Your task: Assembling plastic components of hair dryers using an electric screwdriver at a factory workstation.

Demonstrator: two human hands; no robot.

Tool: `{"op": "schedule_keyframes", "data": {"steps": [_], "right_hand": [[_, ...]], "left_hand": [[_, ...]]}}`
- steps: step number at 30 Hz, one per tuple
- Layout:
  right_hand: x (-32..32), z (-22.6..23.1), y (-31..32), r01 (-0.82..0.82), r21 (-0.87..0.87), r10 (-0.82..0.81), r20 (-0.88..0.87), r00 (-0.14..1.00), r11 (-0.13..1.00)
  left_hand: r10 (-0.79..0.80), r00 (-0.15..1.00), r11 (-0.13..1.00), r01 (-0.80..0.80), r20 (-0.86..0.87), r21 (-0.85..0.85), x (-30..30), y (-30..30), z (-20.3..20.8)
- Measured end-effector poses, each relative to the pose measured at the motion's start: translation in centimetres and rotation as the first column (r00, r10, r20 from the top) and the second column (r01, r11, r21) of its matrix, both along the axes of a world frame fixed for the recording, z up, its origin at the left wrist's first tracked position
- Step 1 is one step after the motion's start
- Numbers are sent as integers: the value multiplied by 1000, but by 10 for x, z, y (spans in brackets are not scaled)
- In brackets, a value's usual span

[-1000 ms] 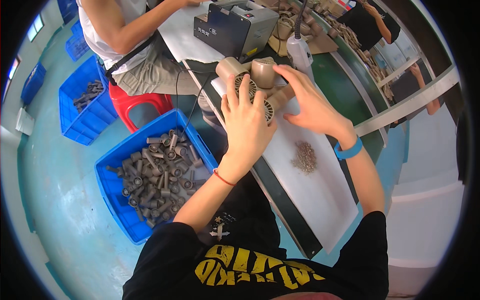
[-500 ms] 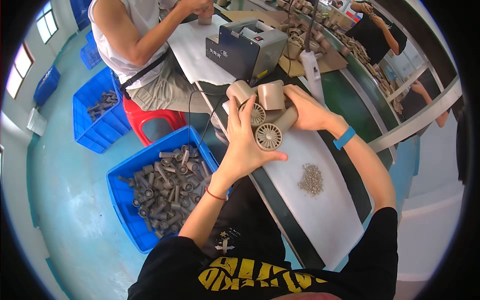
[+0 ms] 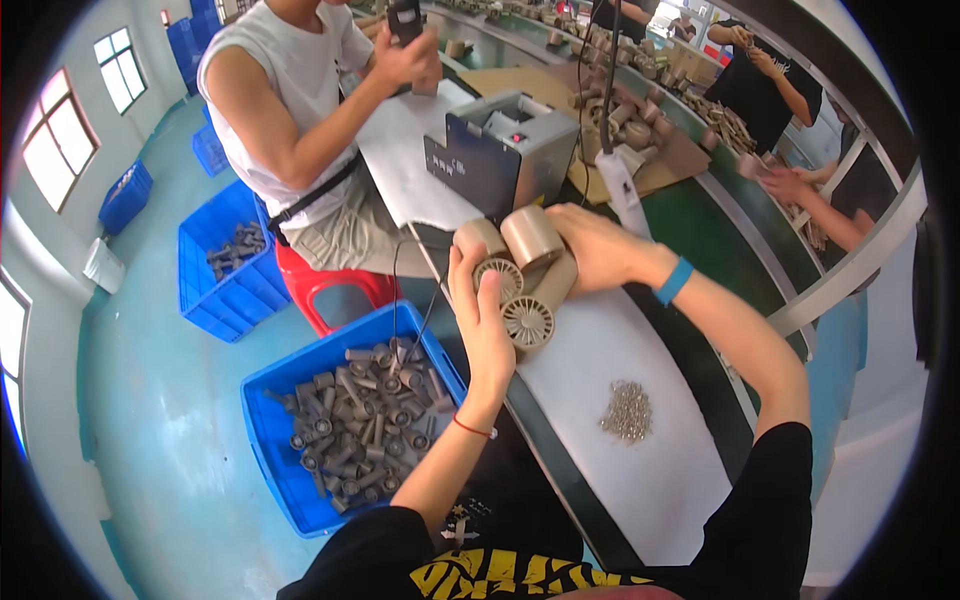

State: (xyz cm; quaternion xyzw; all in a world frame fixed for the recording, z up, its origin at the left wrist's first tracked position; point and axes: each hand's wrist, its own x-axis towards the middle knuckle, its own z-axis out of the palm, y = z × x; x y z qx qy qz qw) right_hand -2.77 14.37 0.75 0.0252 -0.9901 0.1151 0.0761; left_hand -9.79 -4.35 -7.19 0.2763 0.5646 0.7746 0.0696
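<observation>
A cluster of tan plastic housings (image 3: 533, 240), tube-shaped with round spoked grilles on some ends, sits between my two hands over the near end of the workbench. My left hand (image 3: 482, 335) presses along its left side, fingers pointing up. From the right, my right hand (image 3: 598, 248) wraps around the cluster, its fingertips partly hidden behind the parts. One spoked grille (image 3: 527, 322) faces me at the bottom of the group. Below my hands, a small heap of shiny metal screws (image 3: 627, 411) lies on the white sheet (image 3: 660, 490).
A blue bin (image 3: 262, 420) full of tan parts stands at my left. Beyond it are a red stool (image 3: 325, 287) and a seated person holding a dark tool (image 3: 405, 20). A grey-black machine (image 3: 510, 150), a hanging white power strip (image 3: 620, 190) and more piled parts lie ahead.
The view has tilted, so the scene sits lower. My left thumb, earlier stretched out to the right, has come in beside the fingers. The seated person's hand has risen with a dark tool.
</observation>
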Motion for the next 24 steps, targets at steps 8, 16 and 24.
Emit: {"op": "schedule_keyframes", "data": {"steps": [8,16,24], "right_hand": [[20,-13,-16,60,-181,-85,-133,988,982],[10,-8,-7,19,6,-17,-235,972,1000],[13,13,-20,74,30,-75,30,997,997]], "left_hand": [[-105,994,987,105,6,-125,2,-13,20],[-114,988,989,123,108,-78,-4,-9,26],[-315,786,945,208,532,253,-26,-9,16]]}}
